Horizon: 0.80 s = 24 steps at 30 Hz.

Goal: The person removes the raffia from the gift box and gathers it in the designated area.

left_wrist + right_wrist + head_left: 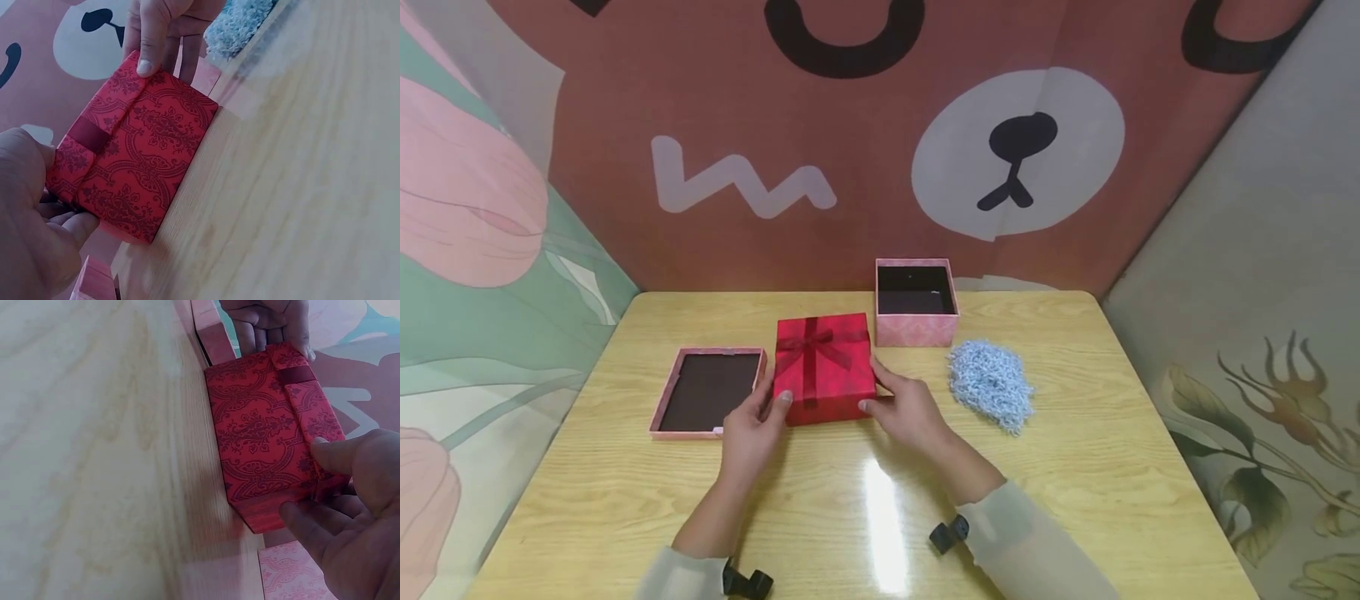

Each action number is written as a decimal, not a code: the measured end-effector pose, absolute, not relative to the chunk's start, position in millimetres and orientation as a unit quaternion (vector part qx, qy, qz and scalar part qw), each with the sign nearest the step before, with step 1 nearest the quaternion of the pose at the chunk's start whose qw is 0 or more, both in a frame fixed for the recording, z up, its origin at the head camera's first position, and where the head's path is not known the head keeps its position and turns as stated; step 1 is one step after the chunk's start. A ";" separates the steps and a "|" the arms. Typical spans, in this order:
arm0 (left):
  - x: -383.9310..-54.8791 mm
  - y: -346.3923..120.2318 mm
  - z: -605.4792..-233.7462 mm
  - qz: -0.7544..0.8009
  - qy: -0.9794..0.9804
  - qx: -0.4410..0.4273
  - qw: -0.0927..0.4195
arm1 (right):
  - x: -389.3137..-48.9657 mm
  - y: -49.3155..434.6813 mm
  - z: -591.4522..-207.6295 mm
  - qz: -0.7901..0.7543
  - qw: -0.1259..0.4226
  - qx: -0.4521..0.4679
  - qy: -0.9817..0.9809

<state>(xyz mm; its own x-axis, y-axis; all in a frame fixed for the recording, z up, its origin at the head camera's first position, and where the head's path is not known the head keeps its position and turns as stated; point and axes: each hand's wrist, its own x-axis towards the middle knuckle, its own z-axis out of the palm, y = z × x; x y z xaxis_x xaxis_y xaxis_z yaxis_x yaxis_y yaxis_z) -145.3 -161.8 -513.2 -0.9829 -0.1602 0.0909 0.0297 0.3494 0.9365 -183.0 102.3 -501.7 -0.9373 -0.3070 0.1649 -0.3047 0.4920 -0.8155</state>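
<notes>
A red patterned gift box [831,375] with a dark red ribbon bow on its lid stands mid-table in the head view. My left hand [751,433] grips its left side, thumb at the near corner. On the opposite side my right hand [910,410] holds the box, thumb on the front of the lid. Both wrist views show thumbs and fingers at the lid's rim, with the lid [303,403] sitting over the red box body [150,162]. The box's underside is hidden.
Left of the red box lies a pink-rimmed lid [758,375], its dark inside facing up. Behind, to the right, stands an open pink box [917,330] with a dark interior. Light blue shredded paper [991,385] is heaped right of my right hand. The wooden table [1037,517] meets a wall at the back.
</notes>
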 end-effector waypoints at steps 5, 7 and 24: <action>-134.5 -157.6 -512.2 -0.582 -0.809 0.042 0.075 | -172.4 107.5 -500.5 -0.482 0.007 -0.173 0.859; -130.7 -155.6 -511.7 -0.590 -0.803 0.044 0.074 | -168.7 109.6 -500.3 -0.489 0.014 -0.172 0.855; -114.5 -133.5 -512.5 -0.627 -0.778 0.019 0.043 | -134.9 141.7 -498.3 -0.494 0.014 -0.136 0.859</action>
